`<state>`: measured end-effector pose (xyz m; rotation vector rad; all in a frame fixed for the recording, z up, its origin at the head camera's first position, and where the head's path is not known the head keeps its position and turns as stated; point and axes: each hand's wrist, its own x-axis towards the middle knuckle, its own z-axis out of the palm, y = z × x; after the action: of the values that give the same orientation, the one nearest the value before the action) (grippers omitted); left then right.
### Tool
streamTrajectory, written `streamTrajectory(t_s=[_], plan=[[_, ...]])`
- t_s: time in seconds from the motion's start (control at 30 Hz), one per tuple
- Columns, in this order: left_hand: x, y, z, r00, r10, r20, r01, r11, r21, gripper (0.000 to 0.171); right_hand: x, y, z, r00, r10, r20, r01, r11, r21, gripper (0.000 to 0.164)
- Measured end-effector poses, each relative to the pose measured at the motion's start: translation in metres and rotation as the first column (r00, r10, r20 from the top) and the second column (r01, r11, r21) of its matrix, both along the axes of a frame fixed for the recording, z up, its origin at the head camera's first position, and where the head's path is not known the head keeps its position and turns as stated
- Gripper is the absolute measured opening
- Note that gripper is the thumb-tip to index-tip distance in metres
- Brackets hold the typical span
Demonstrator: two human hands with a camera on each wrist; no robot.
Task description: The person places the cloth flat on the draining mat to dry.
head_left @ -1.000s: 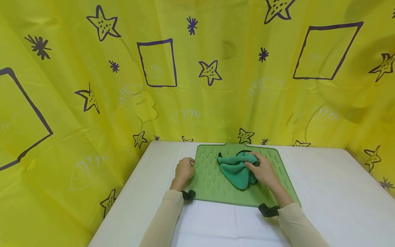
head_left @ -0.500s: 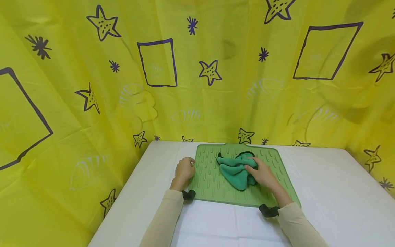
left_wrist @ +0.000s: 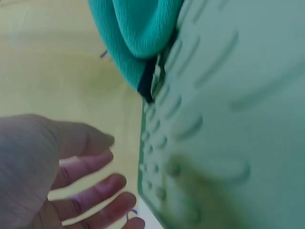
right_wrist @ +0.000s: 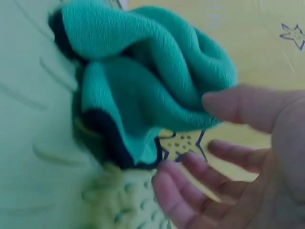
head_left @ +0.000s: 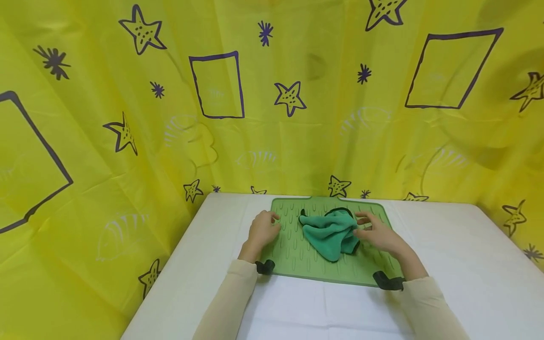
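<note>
A crumpled green cloth (head_left: 329, 233) with black edging lies on a light green ridged mat (head_left: 293, 262). Just right of the cloth is my right hand (head_left: 379, 233), its thumb and fingers spread apart with nothing held between them. In the right wrist view the thumb tip overlaps the cloth's folds (right_wrist: 157, 62); whether it touches cannot be told. My left hand (head_left: 264, 229) hovers over the mat's left side, apart from the cloth. Its fingers are loosely bent and hold nothing, as the left wrist view shows the hand (left_wrist: 71, 176) with a gap before the mat.
The mat rests on a table with a white cover (head_left: 289, 307). Behind and beside the table hangs a yellow curtain (head_left: 255, 137) printed with stars and frames. Black straps (head_left: 388, 282) sit at both wrists.
My right hand has let go of the cloth and moved right, its fingers spreading. The left hand has lifted from the mat's left edge and shifted slightly right and its fingers have loosened.
</note>
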<state>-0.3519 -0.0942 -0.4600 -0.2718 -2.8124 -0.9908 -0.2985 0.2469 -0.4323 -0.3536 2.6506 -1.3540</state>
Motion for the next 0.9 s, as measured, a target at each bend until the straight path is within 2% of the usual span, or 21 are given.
streamTrajectory(t_s=[0.13, 0.23, 0.33, 0.5, 0.63, 0.7, 0.77, 0.9], plan=[[0.006, 0.018, 0.003, 0.993, -0.111, -0.032, 0.108, 0.991, -0.074, 0.018, 0.000, 0.008, -0.004, 0.999, -0.027, 0.030, 0.024, 0.994, 0.105, 0.042], [0.013, 0.033, 0.005, 0.979, -0.199, -0.053, 0.189, 0.970, -0.154, 0.013, 0.000, 0.009, -0.010, 0.997, -0.026, 0.066, 0.015, 0.986, 0.165, 0.030], [0.021, 0.048, 0.005, 0.955, -0.290, -0.061, 0.269, 0.935, -0.232, 0.010, -0.001, 0.008, -0.016, 0.996, -0.036, 0.086, 0.018, 0.980, 0.199, 0.034], [0.034, 0.069, 0.003, 0.908, -0.416, -0.052, 0.376, 0.862, -0.340, 0.013, -0.003, 0.005, -0.022, 0.994, -0.062, 0.094, 0.040, 0.973, 0.225, 0.042], [0.042, 0.079, 0.000, 0.884, -0.465, -0.042, 0.406, 0.811, -0.422, 0.028, -0.004, 0.002, -0.024, 0.991, -0.077, 0.112, 0.051, 0.975, 0.218, 0.045], [0.044, 0.082, -0.002, 0.882, -0.469, -0.048, 0.400, 0.797, -0.452, 0.031, -0.004, 0.001, -0.024, 0.992, -0.067, 0.106, 0.044, 0.977, 0.210, 0.044], [0.046, 0.083, -0.004, 0.882, -0.466, -0.063, 0.384, 0.791, -0.477, 0.029, -0.004, -0.002, -0.023, 0.994, -0.055, 0.099, 0.035, 0.979, 0.202, 0.043], [0.045, 0.085, -0.009, 0.887, -0.449, -0.110, 0.343, 0.799, -0.494, 0.016, -0.004, -0.003, -0.022, 0.995, -0.039, 0.094, 0.020, 0.981, 0.193, 0.038]])
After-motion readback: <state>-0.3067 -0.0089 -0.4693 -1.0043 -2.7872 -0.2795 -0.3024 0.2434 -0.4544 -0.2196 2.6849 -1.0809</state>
